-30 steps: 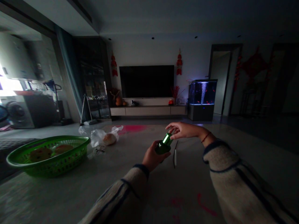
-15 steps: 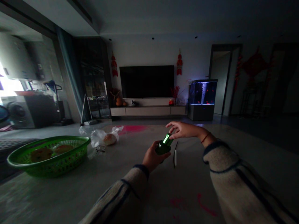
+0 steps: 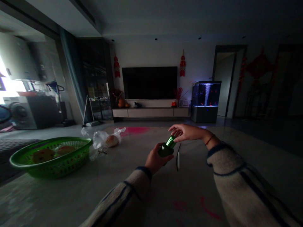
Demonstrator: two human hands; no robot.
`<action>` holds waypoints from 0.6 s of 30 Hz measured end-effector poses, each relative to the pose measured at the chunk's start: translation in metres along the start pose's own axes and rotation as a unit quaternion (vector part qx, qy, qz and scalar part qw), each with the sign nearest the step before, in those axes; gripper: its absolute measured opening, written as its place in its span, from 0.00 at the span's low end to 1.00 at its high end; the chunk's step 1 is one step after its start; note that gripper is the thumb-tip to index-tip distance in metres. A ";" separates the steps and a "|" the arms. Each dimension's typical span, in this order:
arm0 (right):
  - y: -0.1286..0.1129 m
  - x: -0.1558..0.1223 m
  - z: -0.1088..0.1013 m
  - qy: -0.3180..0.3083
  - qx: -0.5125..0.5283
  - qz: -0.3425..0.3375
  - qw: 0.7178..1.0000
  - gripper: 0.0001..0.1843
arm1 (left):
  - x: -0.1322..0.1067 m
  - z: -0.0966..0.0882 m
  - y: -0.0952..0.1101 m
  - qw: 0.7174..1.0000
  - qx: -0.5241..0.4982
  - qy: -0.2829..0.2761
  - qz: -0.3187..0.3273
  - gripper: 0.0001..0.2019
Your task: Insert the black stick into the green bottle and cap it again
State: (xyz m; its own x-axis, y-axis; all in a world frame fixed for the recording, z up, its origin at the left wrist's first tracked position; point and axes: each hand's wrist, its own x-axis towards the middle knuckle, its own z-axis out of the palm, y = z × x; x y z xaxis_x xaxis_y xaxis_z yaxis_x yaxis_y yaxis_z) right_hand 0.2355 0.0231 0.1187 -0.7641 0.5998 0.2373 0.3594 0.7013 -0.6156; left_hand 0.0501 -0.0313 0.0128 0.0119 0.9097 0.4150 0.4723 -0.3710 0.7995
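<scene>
My left hand (image 3: 156, 158) is wrapped around the dark green body of a small bottle (image 3: 165, 150), which tilts up to the right over the table. The bottle's tall, shiny green cap (image 3: 169, 141) catches the light. From above and the right, my right hand (image 3: 187, 132) has its thumb and bent fingers around the top of this cap. Its fingertips are partly hidden behind the cap. Just right of the bottle, a thin flat object with a pale edge (image 3: 178, 160) stands on the table; its kind is unclear.
On the left of the table (image 3: 113, 195) sits a green plastic basket (image 3: 56, 168) with round bread-like items inside. Beside it lie a bun (image 3: 112, 141), a clear plastic bag (image 3: 99, 138) and eyeglasses (image 3: 102, 150). A lit fish tank (image 3: 205, 94) stands beyond the table.
My right fingers have curled down closer around the cap. My left hand keeps its hold on the bottle, and the whole view has shifted very slightly.
</scene>
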 end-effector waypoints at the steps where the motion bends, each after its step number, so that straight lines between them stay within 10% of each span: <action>1: -0.001 0.000 0.000 -0.004 0.004 -0.004 1.000 0.27 | 0.000 0.000 -0.001 1.000 0.003 0.001 0.003 0.30; 18: 0.003 0.002 0.001 0.016 -0.015 0.023 0.999 0.21 | 0.002 0.000 -0.006 1.000 0.016 0.010 0.020 0.30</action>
State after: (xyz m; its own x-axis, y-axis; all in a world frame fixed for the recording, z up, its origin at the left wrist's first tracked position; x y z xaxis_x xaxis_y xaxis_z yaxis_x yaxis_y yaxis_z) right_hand 0.2343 0.0261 0.1165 -0.7292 0.6431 0.2340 0.4100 0.6843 -0.6031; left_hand 0.0474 -0.0277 0.0086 0.0137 0.8906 0.4546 0.4992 -0.4000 0.7686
